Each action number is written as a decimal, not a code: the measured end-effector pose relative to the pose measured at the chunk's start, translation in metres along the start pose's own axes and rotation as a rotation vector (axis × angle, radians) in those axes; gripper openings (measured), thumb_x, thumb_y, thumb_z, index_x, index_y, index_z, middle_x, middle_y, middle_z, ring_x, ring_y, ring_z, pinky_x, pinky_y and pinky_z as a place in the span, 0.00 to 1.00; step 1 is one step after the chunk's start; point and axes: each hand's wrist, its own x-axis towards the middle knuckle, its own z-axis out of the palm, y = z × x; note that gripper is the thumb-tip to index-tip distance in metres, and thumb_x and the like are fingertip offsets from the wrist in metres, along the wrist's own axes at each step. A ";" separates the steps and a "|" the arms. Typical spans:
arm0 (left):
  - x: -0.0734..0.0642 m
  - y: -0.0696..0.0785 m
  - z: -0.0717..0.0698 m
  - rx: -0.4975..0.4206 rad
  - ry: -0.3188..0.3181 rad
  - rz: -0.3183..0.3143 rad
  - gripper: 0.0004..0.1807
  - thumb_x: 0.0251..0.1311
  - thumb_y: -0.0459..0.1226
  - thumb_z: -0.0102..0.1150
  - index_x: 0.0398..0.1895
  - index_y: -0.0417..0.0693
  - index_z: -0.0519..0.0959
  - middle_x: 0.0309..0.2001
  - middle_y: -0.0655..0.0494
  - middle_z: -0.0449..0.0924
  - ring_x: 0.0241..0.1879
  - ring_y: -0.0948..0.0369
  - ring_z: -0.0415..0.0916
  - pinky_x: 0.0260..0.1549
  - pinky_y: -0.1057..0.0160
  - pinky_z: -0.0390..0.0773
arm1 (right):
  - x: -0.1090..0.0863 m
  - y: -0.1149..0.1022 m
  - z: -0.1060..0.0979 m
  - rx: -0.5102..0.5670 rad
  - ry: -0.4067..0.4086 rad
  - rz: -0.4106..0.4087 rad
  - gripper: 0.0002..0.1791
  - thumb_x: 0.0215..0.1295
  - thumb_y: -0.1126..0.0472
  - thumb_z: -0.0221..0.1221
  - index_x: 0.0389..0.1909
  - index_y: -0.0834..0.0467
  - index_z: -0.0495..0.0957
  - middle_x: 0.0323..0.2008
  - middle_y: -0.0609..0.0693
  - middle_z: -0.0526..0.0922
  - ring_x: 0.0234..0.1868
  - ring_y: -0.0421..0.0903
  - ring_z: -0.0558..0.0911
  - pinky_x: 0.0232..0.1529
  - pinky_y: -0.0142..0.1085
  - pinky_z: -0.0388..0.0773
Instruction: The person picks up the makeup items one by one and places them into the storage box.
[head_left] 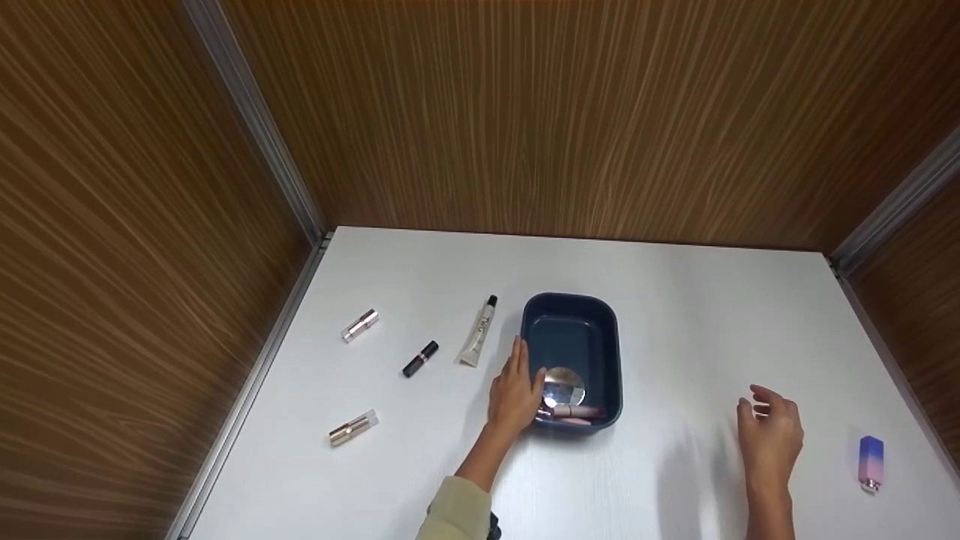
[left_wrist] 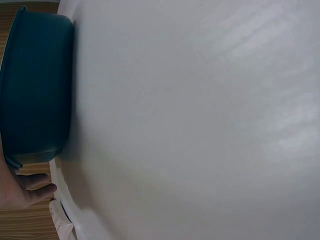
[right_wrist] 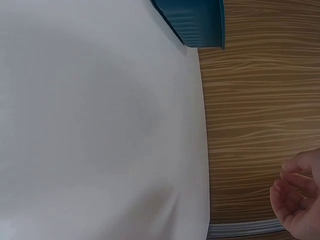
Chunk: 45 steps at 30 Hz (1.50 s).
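Note:
My left hand point(head_left: 514, 394) holds the left wall of a dark blue plastic basin point(head_left: 619, 352), thumb over the rim and fingers along the outside. Inside the basin's near end lie a round shiny mirror-like disc point(head_left: 562, 386) and a pink tube point(head_left: 576, 411), with another pink piece below it. Well to the right of the basin, my right hand point(head_left: 771, 435) hovers above the table, fingers loosely bent and holding nothing. Nearest to it, on its right, lies a blue-to-pink cosmetic tube point(head_left: 871, 461).
Left of the basin lie a squeeze tube point(head_left: 478, 331) with a black cap, a black lipstick point(head_left: 420, 359), a pinkish lipstick point(head_left: 360, 326) and a gold lipstick with clear end point(head_left: 353, 428). Wood-grain panels point(head_left: 525, 120) enclose the white table point(head_left: 675, 300) at the back and sides.

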 end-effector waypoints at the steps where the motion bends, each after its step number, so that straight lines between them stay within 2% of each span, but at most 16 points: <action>1: 0.000 0.000 0.000 -0.001 -0.002 0.000 0.33 0.68 0.49 0.40 0.69 0.39 0.53 0.70 0.49 0.49 0.60 0.53 0.62 0.47 0.54 0.70 | 0.000 0.001 -0.001 0.000 0.006 0.005 0.12 0.59 0.71 0.53 0.44 0.72 0.76 0.39 0.64 0.75 0.38 0.58 0.76 0.36 0.34 0.64; 11: -0.003 -0.003 -0.005 -0.011 0.018 0.004 0.33 0.68 0.49 0.41 0.69 0.37 0.53 0.69 0.47 0.50 0.61 0.53 0.61 0.47 0.53 0.70 | 0.007 0.012 -0.009 -0.017 0.036 0.039 0.13 0.60 0.71 0.53 0.45 0.72 0.76 0.40 0.64 0.74 0.39 0.57 0.74 0.37 0.36 0.64; 16: -0.003 -0.004 -0.004 -0.009 -0.010 -0.016 0.33 0.68 0.49 0.40 0.70 0.39 0.52 0.70 0.49 0.48 0.62 0.54 0.60 0.49 0.53 0.69 | 0.010 0.018 -0.014 -0.039 0.016 0.109 0.15 0.62 0.69 0.52 0.48 0.71 0.74 0.43 0.65 0.73 0.43 0.58 0.74 0.38 0.39 0.66; 23: -0.003 -0.004 -0.004 -0.004 0.022 0.004 0.33 0.68 0.48 0.42 0.68 0.37 0.55 0.69 0.47 0.50 0.60 0.53 0.62 0.47 0.53 0.70 | 0.016 0.035 -0.024 -0.079 0.007 0.193 0.18 0.63 0.67 0.51 0.52 0.71 0.72 0.47 0.66 0.70 0.46 0.60 0.72 0.41 0.44 0.66; 29: -0.003 -0.004 -0.003 -0.007 0.019 0.005 0.33 0.68 0.48 0.42 0.69 0.37 0.54 0.69 0.47 0.50 0.60 0.53 0.63 0.46 0.52 0.70 | 0.021 0.048 -0.035 -0.111 0.008 0.268 0.20 0.63 0.67 0.50 0.54 0.72 0.70 0.49 0.66 0.68 0.48 0.61 0.71 0.43 0.46 0.65; 35: -0.003 -0.005 -0.003 0.001 0.034 0.017 0.33 0.68 0.48 0.42 0.68 0.37 0.55 0.69 0.47 0.51 0.59 0.53 0.64 0.46 0.53 0.71 | 0.021 0.057 -0.039 -0.143 0.048 0.267 0.19 0.61 0.70 0.50 0.52 0.74 0.70 0.47 0.68 0.69 0.47 0.63 0.70 0.45 0.51 0.63; 45: -0.005 -0.007 -0.006 -0.010 0.042 0.005 0.33 0.68 0.48 0.42 0.68 0.36 0.55 0.69 0.47 0.51 0.58 0.52 0.64 0.46 0.52 0.71 | 0.022 0.065 -0.040 -0.169 0.042 0.311 0.20 0.61 0.70 0.48 0.53 0.75 0.68 0.49 0.70 0.68 0.49 0.65 0.68 0.49 0.54 0.63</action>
